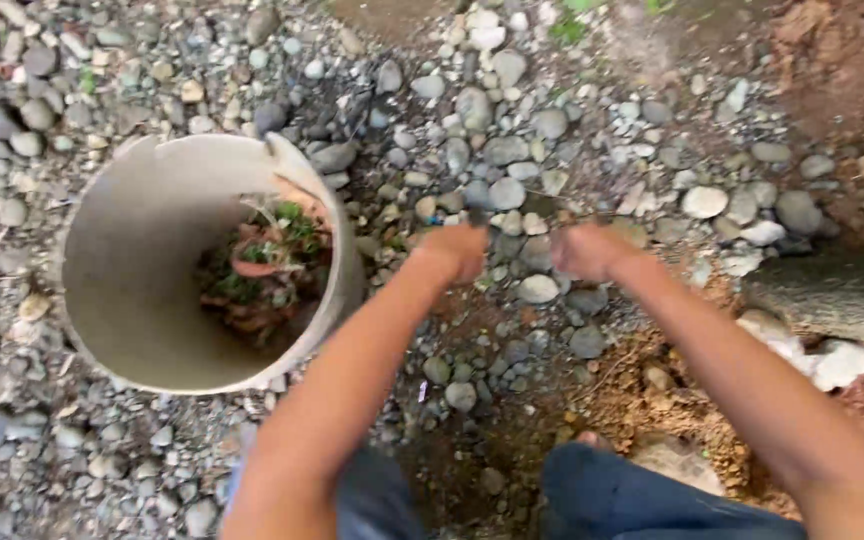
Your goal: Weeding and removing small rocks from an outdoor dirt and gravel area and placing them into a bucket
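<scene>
Both hands look closed into fists over the gravel, the left hand (455, 250) and the right hand (584, 250) side by side and slightly apart, but motion blur hides whether anything is pinched inside them; a thin dark line seems to run between and past them, too smeared to name. Nearest the camera, the person's knees in dark blue trousers (642, 495) frame a patch of bare brown soil (652, 400) where stones have been cleared or thinned. Judging from this, the work in hand is clearing plant litter off the ground, with the hands at the gathering or pulling stage. A next move would call for a firm hold on whatever is gripped and a short carry leftward. Left of the left hand, close to that forearm but not touching it, stands a pale round bucket (132, 270) with a chipped rim, holding a small heap of green weeds and reddish dead leaves (267, 270) at its bottom. Beyond the hands, grey river pebbles (512, 150) spread outward, and reddish earth (832, 60) rises at the far right.
</scene>
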